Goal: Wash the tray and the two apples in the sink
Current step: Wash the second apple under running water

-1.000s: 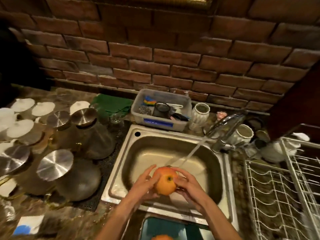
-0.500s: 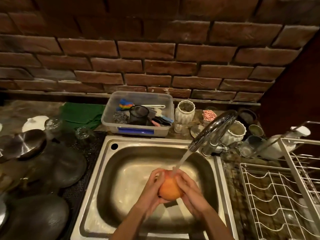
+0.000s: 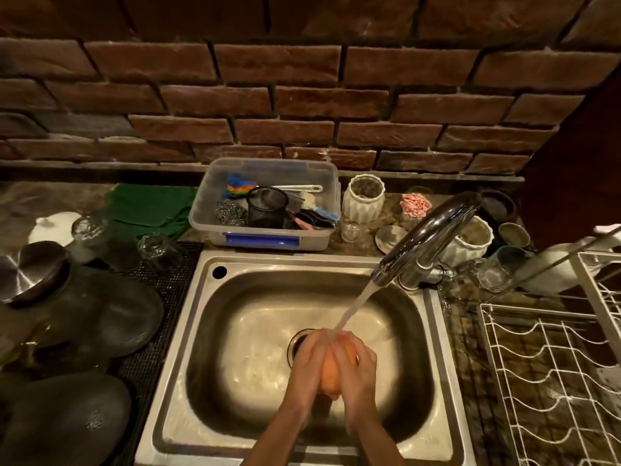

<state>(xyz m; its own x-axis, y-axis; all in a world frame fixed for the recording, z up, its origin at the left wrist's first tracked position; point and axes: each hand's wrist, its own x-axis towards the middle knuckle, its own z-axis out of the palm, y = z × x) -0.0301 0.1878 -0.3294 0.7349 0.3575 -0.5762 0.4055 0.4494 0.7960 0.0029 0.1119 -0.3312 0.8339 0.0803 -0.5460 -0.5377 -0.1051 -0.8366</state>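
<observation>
Orange-red apple [image 3: 337, 366] sat cupped between both hands over the middle of the steel sink [image 3: 215, 331], above the drain [image 3: 297, 344]. Left hand [image 3: 307, 359] wrapped its left side, right hand [image 3: 359, 371] wrapped the right, fingers of both curled round it. Water stream [image 3: 353, 309] from the chrome tap [image 3: 426, 237] landed on top of the apple where the fingertips met.

Handling, my read: firm, rigid fruit, light enough for one hand. Wet waxy skin was likely slick, so a palm-cupped two-sided hold looked right; a fingertip pinch would risk it squirting out. A drop into the steel basin would probably bruise it, not break it. Best purchase was around the widest part, palms opposed, turning it under the stream.

Looks: round, smooth, orange shading to red near the top, paler orange low down. Mostly covered by fingers; only a central strip showed. Stem not visible. Motion blur on the hands, so finer skin detail could not be made out.

Second apple and the tray were not in view, so I could not tell their state.

Nearby on the counter: clear plastic tub [image 3: 265, 203] of scrubbers behind the sink, white wire rack [image 3: 551, 381] to the right.
</observation>
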